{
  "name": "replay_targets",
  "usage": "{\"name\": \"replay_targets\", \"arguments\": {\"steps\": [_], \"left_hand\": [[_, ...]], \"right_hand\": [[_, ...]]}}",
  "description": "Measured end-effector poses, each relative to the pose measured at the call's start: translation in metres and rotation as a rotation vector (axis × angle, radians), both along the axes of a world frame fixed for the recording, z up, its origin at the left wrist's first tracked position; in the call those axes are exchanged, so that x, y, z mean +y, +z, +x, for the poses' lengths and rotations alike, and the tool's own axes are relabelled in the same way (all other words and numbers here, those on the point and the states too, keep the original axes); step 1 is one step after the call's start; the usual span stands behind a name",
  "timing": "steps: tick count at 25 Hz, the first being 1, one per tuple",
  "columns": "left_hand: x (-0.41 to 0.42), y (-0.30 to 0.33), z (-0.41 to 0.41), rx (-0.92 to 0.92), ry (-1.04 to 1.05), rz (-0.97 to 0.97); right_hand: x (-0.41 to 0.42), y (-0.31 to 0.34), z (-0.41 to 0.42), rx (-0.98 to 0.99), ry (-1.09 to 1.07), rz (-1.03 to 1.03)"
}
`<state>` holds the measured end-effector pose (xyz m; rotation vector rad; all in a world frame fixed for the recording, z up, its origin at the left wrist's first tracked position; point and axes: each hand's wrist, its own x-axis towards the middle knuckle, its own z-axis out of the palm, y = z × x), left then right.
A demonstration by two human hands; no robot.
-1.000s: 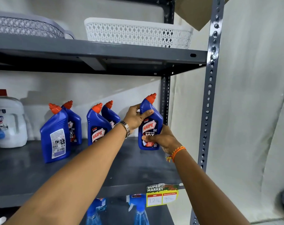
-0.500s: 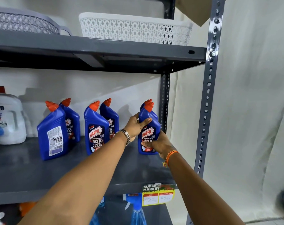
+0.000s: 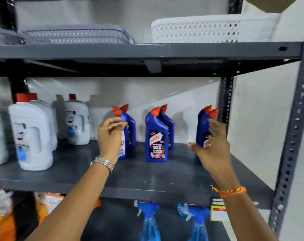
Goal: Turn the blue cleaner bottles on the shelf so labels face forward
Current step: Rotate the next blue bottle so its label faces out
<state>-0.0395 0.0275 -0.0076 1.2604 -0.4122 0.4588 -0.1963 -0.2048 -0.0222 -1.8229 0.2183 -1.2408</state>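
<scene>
Your left hand (image 3: 109,136) is curled around the neck of the leftmost blue plastic cleaner bottle with an orange-red cap (image 3: 122,136); motion blur keeps you from telling whether the fingers (image 3: 120,125) actually clamp it or only touch. That bottle shows a pale back label toward you. Your right hand (image 3: 212,146) is spread flat, fingers apart, holding nothing, just in front of the rightmost blue bottle (image 3: 204,129), whose red front label peeks out beside your palm.

Between your hands stands the middle blue bottle (image 3: 156,141), upright, its "10X" label facing you. A second blue bottle sits directly behind each of the three front ones. All stand on the dark grey metal shelf (image 3: 147,178).

A metal watch (image 3: 102,162) rings your left wrist and an orange thread band (image 3: 233,191) your right. White plastic jugs with red caps (image 3: 33,134) stand further left on the same shelf.
</scene>
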Motion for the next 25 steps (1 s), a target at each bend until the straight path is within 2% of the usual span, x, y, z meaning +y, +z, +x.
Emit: {"name": "replay_targets", "arguments": {"steps": [2, 6, 8, 11, 14, 17, 22, 25], "left_hand": [[0.041, -0.006, 0.029, 0.087, 0.130, 0.023], [0.073, -0.024, 0.079, 0.138, 0.110, 0.270], [0.078, -0.032, 0.097, 0.108, 0.062, 0.359], [0.074, -0.031, 0.110, 0.108, -0.087, 0.450], [0.060, -0.035, 0.114, 0.050, -0.082, 0.528], [0.054, -0.041, 0.122, 0.005, -0.038, 0.513], [0.055, -0.037, 0.127, 0.055, -0.140, 0.442], [0.058, -0.026, 0.120, 0.013, -0.171, 0.401]], "right_hand": [[0.045, 0.000, 0.029, 0.012, 0.231, 0.011], [0.108, -0.009, 0.102, 0.384, 0.586, 0.104], [0.125, -0.016, 0.136, 0.480, 0.568, 0.076], [0.142, -0.016, 0.175, 0.500, 0.469, 0.057], [0.145, -0.014, 0.196, 0.546, 0.505, 0.042], [0.139, -0.021, 0.213, 0.617, 0.558, 0.039], [0.131, -0.025, 0.216, 0.682, 0.504, -0.043], [0.132, -0.016, 0.206, 0.607, 0.475, -0.057]]}}
